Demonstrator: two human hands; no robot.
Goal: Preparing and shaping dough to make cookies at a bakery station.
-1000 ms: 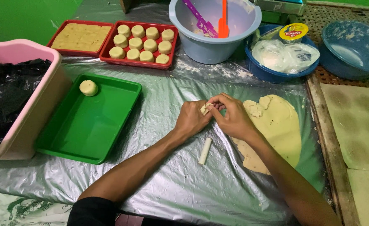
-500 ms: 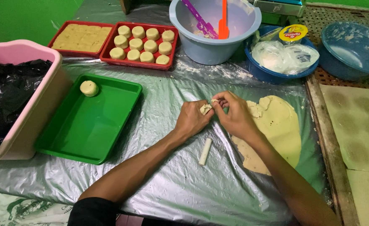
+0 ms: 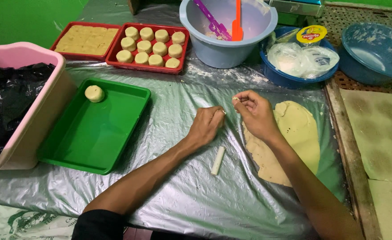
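A small pinch of pale dough (image 3: 235, 98) is held at the fingertips of the right hand (image 3: 256, 113), whose fingers are curled inward around it; the rest of that hand is closed loosely. The left hand (image 3: 207, 126) is seen as a loose fist, knuckles up, just beside the right and apart from the pinch; whether anything is enclosed in it cannot be told. The rolled sheet (image 3: 289, 138) of soft, matte, cream dough is spread flat directly under and to the right of the right hand, its long axis running away from the body, its near edge ragged where pieces are missing. It is the right hand that lies nearer to it. A short white stick (image 3: 218, 160) is laid just below the left hand, pointing roughly away from the body. A glossy, crinkled silver plastic cover (image 3: 174, 195) is stretched over the table. To the left, one round dough ball (image 3: 94, 93) is set in the far corner of a smooth green tray (image 3: 94, 151); shaped pieces are lined in a red tray (image 3: 148, 46) beyond.
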